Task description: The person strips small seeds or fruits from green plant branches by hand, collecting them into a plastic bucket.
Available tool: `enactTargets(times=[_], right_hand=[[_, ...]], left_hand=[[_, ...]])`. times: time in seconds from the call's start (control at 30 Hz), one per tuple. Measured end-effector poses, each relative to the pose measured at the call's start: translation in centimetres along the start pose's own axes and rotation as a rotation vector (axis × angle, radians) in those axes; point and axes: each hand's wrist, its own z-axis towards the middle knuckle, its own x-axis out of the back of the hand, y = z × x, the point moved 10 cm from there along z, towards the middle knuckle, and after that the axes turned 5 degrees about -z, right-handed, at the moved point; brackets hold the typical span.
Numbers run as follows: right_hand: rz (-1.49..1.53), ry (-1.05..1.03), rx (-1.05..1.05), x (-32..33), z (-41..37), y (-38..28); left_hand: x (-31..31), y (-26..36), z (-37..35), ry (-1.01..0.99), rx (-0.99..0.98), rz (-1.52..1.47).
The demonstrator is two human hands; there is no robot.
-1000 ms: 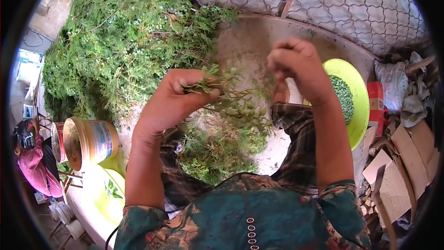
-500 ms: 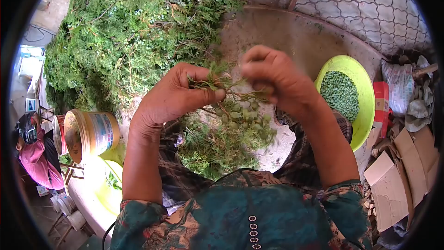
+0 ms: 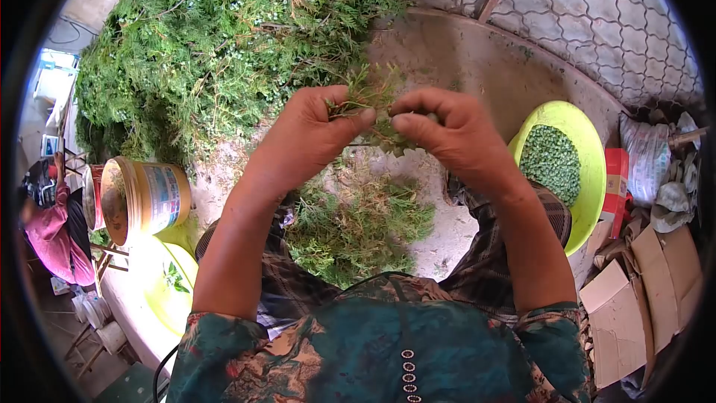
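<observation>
My left hand [image 3: 309, 130] is closed, pinching a leafy cypress sprig [image 3: 365, 93] between thumb and fingers in front of my chest. Close beside it, my right hand [image 3: 459, 130] is closed too, its thumb and fingertips at the sprig's right side. A grey-green bit, likely a small cone, shows between the right fingers; the rest of that grip is hidden. Below both hands, a heap of stripped-looking cypress sprigs [image 3: 350, 231] lies on the floor between my legs. On the right, a yellow-green basin [image 3: 593, 153] holds many small green cones [image 3: 550, 164].
A large pile of cypress branches [image 3: 216, 52] fills the upper left. Left of me are a yellowish bucket [image 3: 145, 201] and a bright yellow basin [image 3: 175, 295]. Flattened cardboard [image 3: 623, 313] and a red box [image 3: 614, 186] lie right. Another person [image 3: 56, 235] sits far left.
My right hand has come down and in toward the sprig. The left hand has risen slightly. The cone cluster that hung below the hands is no longer visible there.
</observation>
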Motion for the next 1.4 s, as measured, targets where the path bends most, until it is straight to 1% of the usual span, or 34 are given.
enactTargets(times=[0.03, 0.07, 0.13, 0.17, 0.23, 0.27, 0.33, 0.37, 0.43, 0.47, 0.53, 0.57, 0.63, 0.67, 0.73, 0.77, 0.83, 0.87, 0.93, 1.0, 1.07, 1.1, 1.13, 1.17, 1.2, 1.27, 1.3, 1.37, 1.4], right_hand=[[-0.035, -0.045, -0.089, -0.5, 0.0, 0.8], [-0.035, -0.044, -0.089, -0.7, -0.1, 0.8], [-0.085, -0.088, -0.027, -1.4, 0.1, 0.2], [-0.085, -0.088, -0.025, -1.6, 0.2, 0.1], [0.056, -0.072, -0.092, -2.1, 0.3, 0.7], [0.057, -0.07, -0.092, -2.2, 0.3, 0.8], [0.032, -0.016, -0.095, -1.7, 0.3, 1.3], [0.033, -0.012, -0.096, -1.6, 0.3, 1.3], [-0.1, 0.123, -0.067, 0.4, 0.5, 0.5], [-0.099, 0.125, -0.065, 1.5, 0.5, 0.5], [0.738, 0.139, -0.273, 3.2, 0.1, 3.1], [0.735, 0.139, -0.266, 3.7, 0.1, 3.2], [1.078, 0.047, -0.337, 2.6, 0.0, 3.5], [1.08, 0.05, -0.334, 2.6, 0.1, 3.5], [0.961, 0.109, -0.402, 2.3, 0.0, 3.9], [0.962, 0.114, -0.403, 2.0, 0.0, 3.7], [0.855, -0.065, -0.369, 0.0, 0.2, 2.3], [0.856, -0.063, -0.37, -0.2, 0.1, 2.0], [0.776, -0.206, -0.447, -2.0, -0.7, 1.4], [0.8, -0.227, -0.47, -2.4, -1.1, 1.0], [0.828, -0.397, -0.461, -3.3, -1.7, 0.1], [0.829, -0.396, -0.462, -3.2, -1.7, 0.5], [0.714, -0.384, -0.425, -2.9, -1.5, 1.1], [0.599, -0.373, -0.387, -2.6, -1.3, 1.4], [0.599, -0.375, -0.386, -2.7, -1.3, 1.2], [0.385, -0.278, -0.378, -1.9, -1.1, 1.1], [0.387, -0.278, -0.381, -2.2, -1.0, 1.2], [0.229, -0.269, -0.292, -2.2, -0.5, 0.9], [0.231, -0.268, -0.293, -2.1, -0.6, 0.8]], left_hand=[[-0.3, 0.0, 0.2, -0.019, -0.051, -0.026], [-0.4, -0.7, 0.4, -0.019, -0.051, -0.026], [-0.4, 0.5, 0.7, -0.003, -0.282, -0.063], [-0.4, 0.4, 0.7, -0.002, -0.283, -0.062], [-0.4, 0.2, 0.5, 0.001, -0.242, -0.044], [-0.5, 0.5, 0.3, -0.001, -0.241, -0.043], [-0.3, 0.8, 0.2, 0.04, -0.191, 0.054], [-0.3, 0.9, 0.1, 0.036, -0.19, 0.056], [0.4, 0.1, 0.1, 0.085, -0.073, 0.03], [0.6, 0.2, 0.0, 0.083, -0.075, 0.032], [2.0, -0.2, -0.2, 0.142, -0.03, -0.017], [2.3, -0.1, -0.3, 0.143, -0.037, -0.015], [2.5, -0.1, -0.5, 0.113, -0.028, -0.015], [2.4, 0.2, -0.8, 0.11, -0.028, -0.011], [1.6, 0.8, -1.4, 0.042, -0.03, -0.107], [1.6, 0.8, -1.4, 0.037, -0.029, -0.107], [1.0, -0.3, -1.6, -0.053, 0.063, -0.095], [0.8, -0.2, -1.7, -0.054, 0.064, -0.095], [0.3, -0.3, -1.9, -0.048, 0.122, -0.114], [0.5, -0.9, -1.7, -0.071, 0.147, -0.09], [0.4, -1.2, -1.7, -0.095, 0.168, -0.066], [1.0, -1.3, -1.7, -0.032, 0.174, -0.122], [1.6, -1.3, -1.7, 0.033, 0.179, -0.177], [1.4, -1.1, -1.8, 0.033, 0.179, -0.177], [1.1, -0.7, -1.8, 0.033, 0.162, -0.16], [0.8, -0.5, -1.8, 0.034, 0.147, -0.143], [0.6, -0.8, -1.7, 0.023, 0.169, -0.167], [0.5, -1.3, -1.4, 0.01, 0.194, -0.19], [0.5, -1.4, -1.4, -0.012, 0.205, -0.135]])
